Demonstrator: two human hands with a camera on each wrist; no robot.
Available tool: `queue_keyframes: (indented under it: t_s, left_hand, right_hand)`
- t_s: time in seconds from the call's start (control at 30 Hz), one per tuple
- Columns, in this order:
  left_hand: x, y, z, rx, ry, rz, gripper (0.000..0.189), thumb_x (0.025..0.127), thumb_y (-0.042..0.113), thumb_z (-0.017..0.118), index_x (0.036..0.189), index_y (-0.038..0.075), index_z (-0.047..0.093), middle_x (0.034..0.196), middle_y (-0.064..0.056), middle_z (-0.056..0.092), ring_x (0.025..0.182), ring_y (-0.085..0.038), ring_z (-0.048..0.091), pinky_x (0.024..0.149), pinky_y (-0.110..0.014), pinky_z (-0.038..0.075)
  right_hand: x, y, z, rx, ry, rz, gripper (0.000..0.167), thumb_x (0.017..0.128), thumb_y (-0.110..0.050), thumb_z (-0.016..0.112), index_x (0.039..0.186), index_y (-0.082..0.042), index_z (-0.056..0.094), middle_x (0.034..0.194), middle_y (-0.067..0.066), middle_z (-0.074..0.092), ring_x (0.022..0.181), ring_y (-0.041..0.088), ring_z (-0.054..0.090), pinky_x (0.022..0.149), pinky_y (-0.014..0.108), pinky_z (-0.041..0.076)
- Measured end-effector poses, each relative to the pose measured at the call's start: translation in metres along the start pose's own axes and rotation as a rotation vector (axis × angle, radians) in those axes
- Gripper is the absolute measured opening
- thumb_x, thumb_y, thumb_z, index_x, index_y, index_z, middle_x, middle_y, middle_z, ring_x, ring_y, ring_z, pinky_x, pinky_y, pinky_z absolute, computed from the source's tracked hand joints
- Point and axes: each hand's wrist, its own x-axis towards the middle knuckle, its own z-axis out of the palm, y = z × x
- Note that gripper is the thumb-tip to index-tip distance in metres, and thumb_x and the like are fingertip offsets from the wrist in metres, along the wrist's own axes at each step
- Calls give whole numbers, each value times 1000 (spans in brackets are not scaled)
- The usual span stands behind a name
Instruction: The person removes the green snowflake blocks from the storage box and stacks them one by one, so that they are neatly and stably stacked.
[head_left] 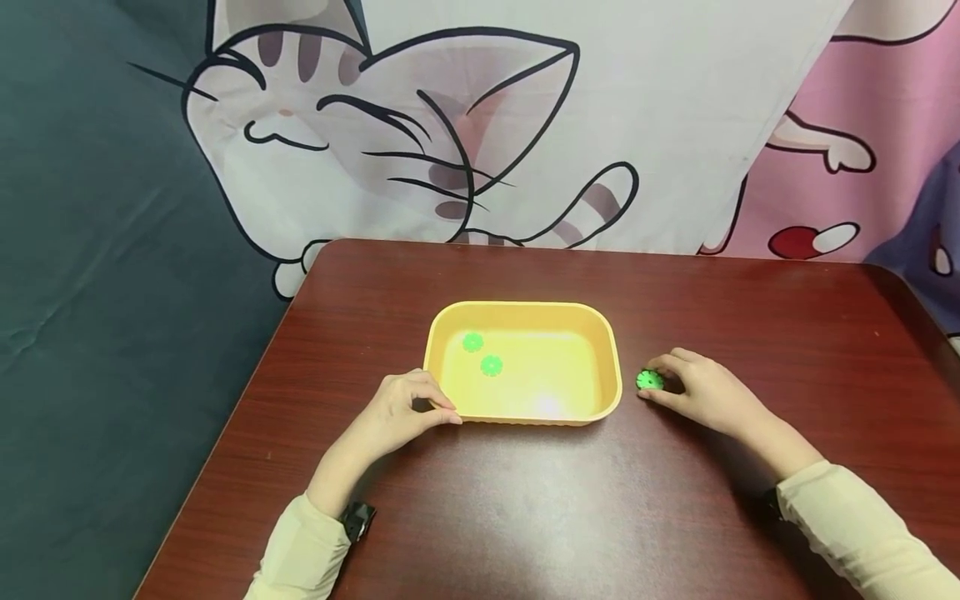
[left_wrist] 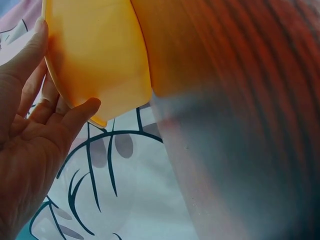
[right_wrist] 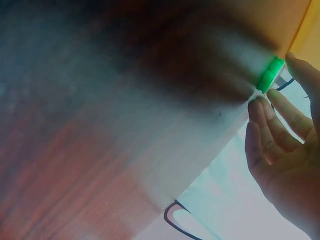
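We are taking the yellow, rounded-rectangular, plastic-looking tray (head_left: 558, 358) as our landmark; it is standing on the glossy, red-brown, wood-grain desk (head_left: 480, 492). Just right of the tray and apart from it, the right hand (head_left: 701, 390) is pinching a bright green, notched disc (head_left: 649, 380), its grip opening only to the width of the piece. We are not able to tell whether this is one disc or a stack, nor whether it is touching the desk. At the tray's near left corner, the left hand (head_left: 401, 408) is pinching the rim, its grip narrow. Two flat green discs (head_left: 491, 365) are lying inside the tray's left half.

We are judging the step in hand to be picking up the outside disc while steadying the tray. The next move, in our view, is calling for a firm edge pinch and a lift clear of the tray's right wall.

Nearer than the tray, the desk is reflecting pale light. Beyond it, white cloth (head_left: 697, 125) with a cartoon cat is hanging, with pink cloth (head_left: 847, 196) further right and dark grey-green cloth (head_left: 112, 333) to the left.
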Motion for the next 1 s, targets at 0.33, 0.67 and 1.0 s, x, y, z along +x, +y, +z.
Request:
queue_keyframes:
  t_s: [0.33, 0.67, 1.0]
  left_hand:
    - [-1, -1, 0, 14, -5, -17, 12, 67, 20, 84, 73, 15, 75, 71, 13, 62, 73, -4, 56, 62, -21, 46]
    - [-1, 1, -3, 13, -39, -41, 11, 68, 23, 82, 73, 16, 75, 71, 11, 60, 71, -6, 56, 62, -22, 46]
    - [0, 2, -5, -4, -44, -28, 13, 69, 23, 83, 73, 14, 75, 71, 10, 61, 71, -7, 56, 62, -22, 46]
  right_hand:
    - [11, -14, -17, 24, 178, -59, 41, 73, -24, 80, 107, -7, 66, 104, 7, 60, 96, 27, 59, 82, 47, 46]
    - [39, -36, -28, 196, 144, -76, 40, 75, -21, 79, 111, -13, 65, 103, -2, 63, 93, 15, 62, 76, 38, 52]
    - [82, -83, -12, 251, -34, -227, 42, 80, -26, 74, 115, -7, 62, 106, 4, 64, 90, 16, 60, 73, 35, 50]
